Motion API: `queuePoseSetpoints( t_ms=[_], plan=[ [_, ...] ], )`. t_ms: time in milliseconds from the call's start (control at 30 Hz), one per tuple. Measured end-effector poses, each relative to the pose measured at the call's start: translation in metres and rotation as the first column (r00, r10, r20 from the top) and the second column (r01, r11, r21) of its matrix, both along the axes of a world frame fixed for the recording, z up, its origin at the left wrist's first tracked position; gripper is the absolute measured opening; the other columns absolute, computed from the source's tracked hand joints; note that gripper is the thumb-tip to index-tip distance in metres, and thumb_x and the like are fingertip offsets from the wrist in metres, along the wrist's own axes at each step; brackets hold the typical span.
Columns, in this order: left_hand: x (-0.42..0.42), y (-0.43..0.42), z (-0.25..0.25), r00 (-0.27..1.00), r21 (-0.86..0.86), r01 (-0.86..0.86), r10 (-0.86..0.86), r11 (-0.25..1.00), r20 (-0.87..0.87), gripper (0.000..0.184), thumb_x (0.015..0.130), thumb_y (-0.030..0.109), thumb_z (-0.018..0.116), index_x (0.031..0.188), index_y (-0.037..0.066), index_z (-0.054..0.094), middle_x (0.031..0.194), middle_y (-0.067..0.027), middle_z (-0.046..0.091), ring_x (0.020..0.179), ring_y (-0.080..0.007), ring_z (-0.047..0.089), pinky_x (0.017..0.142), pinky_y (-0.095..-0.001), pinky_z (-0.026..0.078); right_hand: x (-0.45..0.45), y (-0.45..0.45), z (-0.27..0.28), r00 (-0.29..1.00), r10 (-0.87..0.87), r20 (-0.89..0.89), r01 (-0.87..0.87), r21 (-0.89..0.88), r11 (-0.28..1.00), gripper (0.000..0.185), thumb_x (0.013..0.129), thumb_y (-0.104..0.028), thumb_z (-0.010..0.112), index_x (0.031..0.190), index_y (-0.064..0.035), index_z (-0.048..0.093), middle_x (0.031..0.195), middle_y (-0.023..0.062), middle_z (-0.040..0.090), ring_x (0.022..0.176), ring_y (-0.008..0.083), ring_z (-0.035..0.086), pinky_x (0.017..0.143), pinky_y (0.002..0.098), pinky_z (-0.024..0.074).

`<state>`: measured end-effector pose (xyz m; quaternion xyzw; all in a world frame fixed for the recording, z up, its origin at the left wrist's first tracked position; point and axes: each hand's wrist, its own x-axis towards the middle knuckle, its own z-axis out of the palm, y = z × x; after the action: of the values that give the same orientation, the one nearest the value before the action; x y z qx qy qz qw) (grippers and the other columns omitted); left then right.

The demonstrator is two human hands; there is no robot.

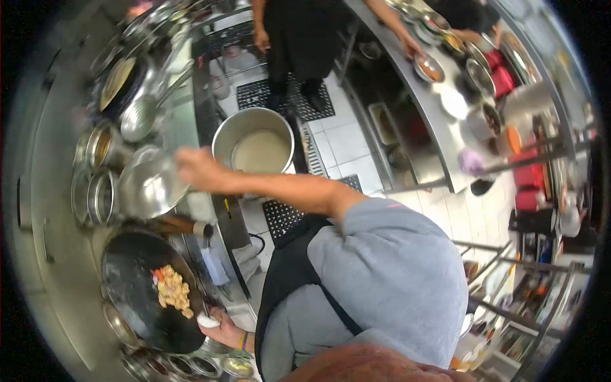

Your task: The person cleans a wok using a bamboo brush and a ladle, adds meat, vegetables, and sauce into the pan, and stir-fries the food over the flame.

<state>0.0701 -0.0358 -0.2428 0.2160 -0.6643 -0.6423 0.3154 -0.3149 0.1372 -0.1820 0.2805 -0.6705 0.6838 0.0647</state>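
Observation:
A dark wok [143,312] sits at the lower left, with browned food pieces [172,290] and some red bits inside. My left hand [223,330] is closed at the wok's near edge around a folded white cloth [207,321]; the grip beneath is hidden. Further up, my right hand [197,169] is curled at the rim of a shiny metal bowl [153,188], slightly blurred. That bowl is above the counter, beside round metal containers [102,197]. A perforated strainer [139,119] lies beyond it.
A large pot [219,143] with pale liquid stands right of my right forearm. Another dark wok [118,86] is at upper left. Small seasoning containers [207,366] line the bottom. A person in black [302,44] stands opposite; another person's hand [410,48] touches a bowl [429,69] on the steel counter.

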Motion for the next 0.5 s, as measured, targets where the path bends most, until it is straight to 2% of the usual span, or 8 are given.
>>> queuePoseSetpoints(
  t_ms=[33, 67, 133, 200, 300, 400, 467, 500],
  plan=[
    [0.014, -0.032, -0.024, 0.999, 0.305, -0.045, 0.047, 0.951, 0.0, 0.047, 0.081, -0.007, 0.054, 0.128, -0.007, 0.046, 0.088, -0.0099, 0.049, 0.069, -0.015, 0.042, 0.056, -0.0271, 0.033, -0.022, 0.048, -0.027, 0.986, -0.166, -0.003, 0.166, 0.089, 0.982, 0.019, 0.082, -0.01, 0.063, 0.096, 0.0009, 0.056, 0.079, 0.0165, 0.058, 0.077, 0.025, 0.064, 0.066, 0.0392, 0.052],
    [-0.005, -0.002, -0.001, 0.997, -0.133, 0.003, 0.007, 0.991, 0.073, 0.043, 0.086, 0.003, 0.05, 0.127, -0.008, 0.045, 0.082, -0.0067, 0.046, 0.065, -0.0131, 0.039, 0.053, -0.0264, 0.031, -0.037, 0.107, -0.039, 0.946, -0.277, 0.17, 0.26, 0.119, 0.958, 0.023, 0.084, -0.012, 0.065, 0.1, 0.0003, 0.056, 0.084, 0.0144, 0.06, 0.072, 0.0238, 0.066, 0.06, 0.0379, 0.0557],
    [0.008, -0.052, -0.03, 0.991, 0.18, 0.022, -0.045, 0.983, 0.125, 0.041, 0.087, 0.01, 0.048, 0.124, -0.007, 0.046, 0.079, -0.0039, 0.041, 0.062, -0.0126, 0.036, 0.053, -0.0254, 0.03, -0.054, 0.234, -0.062, 0.764, -0.548, 0.34, 0.513, 0.194, 0.836, 0.023, 0.085, -0.01, 0.062, 0.099, 0.0026, 0.049, 0.078, 0.016, 0.059, 0.062, 0.0266, 0.065, 0.05, 0.0369, 0.0536],
    [0.018, -0.092, -0.046, 0.998, 0.62, -0.039, -0.003, 0.784, 0.066, 0.039, 0.088, 0.015, 0.046, 0.121, -0.006, 0.047, 0.077, -0.002, 0.037, 0.06, -0.0123, 0.034, 0.053, -0.0248, 0.03, -0.053, 0.36, -0.07, 0.483, -0.733, 0.479, 0.723, 0.254, 0.642, 0.023, 0.086, -0.008, 0.058, 0.098, 0.0048, 0.043, 0.072, 0.0175, 0.059, 0.052, 0.0294, 0.064, 0.039, 0.036, 0.0516],
    [0.003, -0.084, -0.025, 0.996, 0.754, -0.079, 0.03, 0.653, 0.078, 0.038, 0.087, 0.014, 0.051, 0.119, -0.006, 0.047, 0.078, -0.0017, 0.038, 0.062, -0.0125, 0.037, 0.055, -0.0241, 0.033, -0.017, 0.515, -0.062, 0.376, -0.787, 0.49, 0.899, 0.014, 0.438, 0.019, 0.094, -0.01, 0.048, 0.1, 0.003, 0.035, 0.062, 0.0161, 0.057, 0.046, 0.0272, 0.063, 0.034, 0.0361, 0.0505],
    [-0.004, -0.09, -0.006, 0.997, 0.863, 0.066, -0.067, 0.501, -0.037, 0.039, 0.086, 0.011, 0.058, 0.119, -0.006, 0.047, 0.08, -0.003, 0.042, 0.066, -0.0129, 0.042, 0.057, -0.0236, 0.037, -0.02, 0.68, -0.082, 0.106, -0.893, 0.438, 0.987, 0.062, 0.148, 0.025, 0.093, -0.01, 0.051, 0.102, 0.0082, 0.037, 0.068, 0.0222, 0.063, 0.049, 0.0272, 0.064, 0.035, 0.0358, 0.0502],
    [0.005, -0.132, -0.023, 0.928, 0.931, 0.355, -0.157, 0.083, -0.339, 0.049, 0.096, 0.027, 0.054, 0.131, -0.004, 0.04, 0.101, -0.0078, 0.05, 0.092, -0.0201, 0.049, 0.084, -0.0375, 0.039, -0.034, 0.772, -0.102, 0.126, -0.78, 0.613, 0.988, -0.151, 0.042, 0.029, 0.088, -0.006, 0.052, 0.104, 0.0168, 0.041, 0.069, 0.0243, 0.062, 0.056, 0.0326, 0.066, 0.04, 0.0425, 0.055],
    [0.005, -0.136, -0.021, 0.949, 0.949, 0.313, -0.057, 0.037, -0.311, 0.052, 0.096, 0.026, 0.055, 0.134, -0.004, 0.038, 0.104, -0.0083, 0.05, 0.093, -0.02, 0.048, 0.084, -0.0373, 0.04, -0.041, 0.803, -0.109, 0.059, -0.735, 0.676, 0.976, -0.195, -0.102, 0.032, 0.086, -0.003, 0.051, 0.108, 0.0192, 0.042, 0.077, 0.0266, 0.062, 0.067, 0.0372, 0.068, 0.049, 0.0493, 0.0589]
  ],
)
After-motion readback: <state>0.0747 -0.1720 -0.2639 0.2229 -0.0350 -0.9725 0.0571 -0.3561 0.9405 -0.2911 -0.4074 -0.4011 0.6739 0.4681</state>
